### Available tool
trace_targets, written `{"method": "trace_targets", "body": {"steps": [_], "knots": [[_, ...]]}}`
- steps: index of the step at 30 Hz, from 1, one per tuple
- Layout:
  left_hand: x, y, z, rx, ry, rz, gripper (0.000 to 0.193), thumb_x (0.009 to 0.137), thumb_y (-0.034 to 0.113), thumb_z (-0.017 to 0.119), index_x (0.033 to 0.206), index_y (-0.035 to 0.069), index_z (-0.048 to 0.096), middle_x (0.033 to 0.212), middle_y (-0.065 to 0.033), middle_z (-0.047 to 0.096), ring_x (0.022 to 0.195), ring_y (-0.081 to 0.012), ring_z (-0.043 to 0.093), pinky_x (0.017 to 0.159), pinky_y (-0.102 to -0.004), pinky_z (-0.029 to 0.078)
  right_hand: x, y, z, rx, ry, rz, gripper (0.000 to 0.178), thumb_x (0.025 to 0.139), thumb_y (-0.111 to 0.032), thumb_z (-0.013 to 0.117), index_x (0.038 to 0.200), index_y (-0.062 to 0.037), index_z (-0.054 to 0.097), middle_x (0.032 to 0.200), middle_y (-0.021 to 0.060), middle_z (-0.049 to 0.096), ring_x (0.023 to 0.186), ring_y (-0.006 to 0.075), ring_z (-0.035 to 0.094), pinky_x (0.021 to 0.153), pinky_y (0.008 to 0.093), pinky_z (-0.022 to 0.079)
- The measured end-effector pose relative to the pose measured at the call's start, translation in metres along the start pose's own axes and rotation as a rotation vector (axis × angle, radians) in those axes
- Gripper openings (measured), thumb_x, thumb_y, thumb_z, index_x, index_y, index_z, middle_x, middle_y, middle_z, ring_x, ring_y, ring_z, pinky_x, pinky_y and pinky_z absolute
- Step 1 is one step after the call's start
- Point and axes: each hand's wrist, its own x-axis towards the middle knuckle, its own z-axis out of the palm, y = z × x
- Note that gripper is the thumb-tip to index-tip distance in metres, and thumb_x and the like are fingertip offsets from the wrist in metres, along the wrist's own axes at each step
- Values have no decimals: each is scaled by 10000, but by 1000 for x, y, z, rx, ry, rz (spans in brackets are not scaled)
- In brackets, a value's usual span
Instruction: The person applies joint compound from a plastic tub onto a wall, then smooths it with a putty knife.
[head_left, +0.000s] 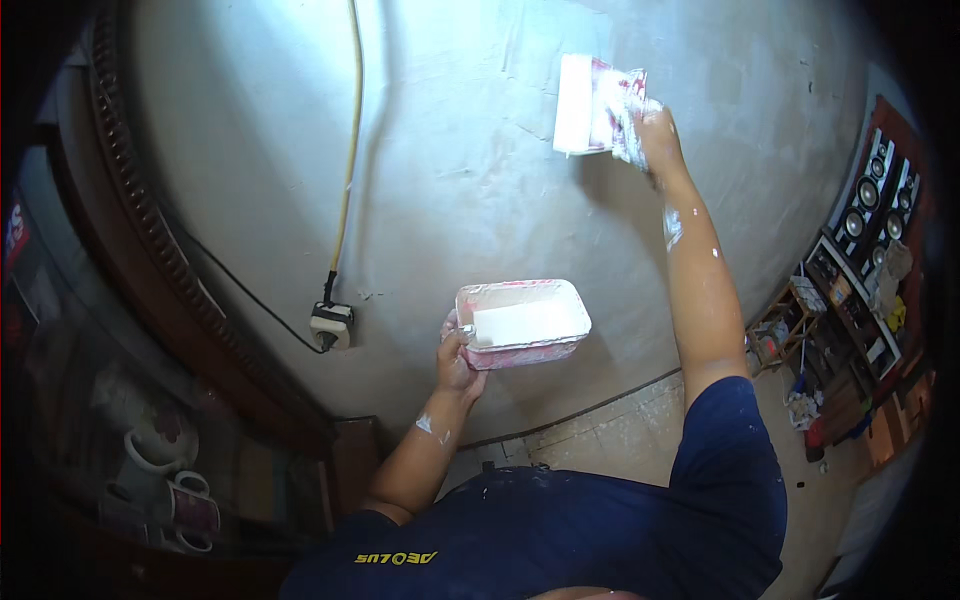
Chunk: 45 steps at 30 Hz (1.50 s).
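My left hand (460, 360) grips the left end of a rectangular plastic tub (525, 355), red under white smears. Inside the tub lies smooth white paste or paint (535, 325); its rim is crusted with white. Up and to the right, my right hand (658, 140) is closed round the handle of a wide flat spreading tool (605, 105). White coats much of this tool, with red patches showing, and its broad white end points left, at the grey wall (450, 180). Whether that end touches the wall I cannot tell. White splashes mark both forearms.
A yellow cable (352, 150) hangs down the wall to a white socket block (330, 325) with a black plug. At left stands a dark glass-fronted cabinet (265, 365) holding mugs (190, 505). Loudspeakers (870, 195) and a cluttered shelf (850, 290) are at right, above the floor (640, 425).
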Motion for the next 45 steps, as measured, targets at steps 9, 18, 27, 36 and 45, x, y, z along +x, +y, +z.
{"method": "trace_targets", "body": {"steps": [9,18,27,36,45], "knots": [[25,-32,-45,-51,6,-127,459,789,257,425,1174,10,465,1093,-133,558,1004,-249,563,878,-399,466,-151,38,28,-598,-830,-47,278,788,-147,539,1006,17,592,897,225,611,812,359,582,746,396,460],[59,-74,-110,-78,-63,-368,524,783,366,428,1142,-7,507,1060,-136,581,984,-265,571,890,-418,444,-218,128,67,-992,-954,-1,261,675,-60,559,928,-34,620,818,184,622,786,359,602,692,432,481],[71,-114,-169,-106,-86,-524,628,700,362,464,1200,-18,465,1119,-157,549,1023,-276,547,912,-407,434,-258,159,82,-1117,-853,201,225,667,-58,556,872,-36,645,806,192,626,780,361,601,699,423,482],[84,-143,-218,-144,-116,-673,666,684,368,449,1233,-9,437,1134,-155,538,1044,-282,536,933,-401,420,-275,197,102,-1160,-764,409,265,669,-87,570,923,-35,625,825,195,618,797,360,594,739,444,468],[95,-180,-275,-174,-261,-890,713,646,338,493,1269,9,382,1196,-174,493,1112,-312,490,965,-421,393,-321,261,122,-951,-869,485,261,632,-152,608,865,-39,636,786,202,609,738,363,589,688,443,469]]}}
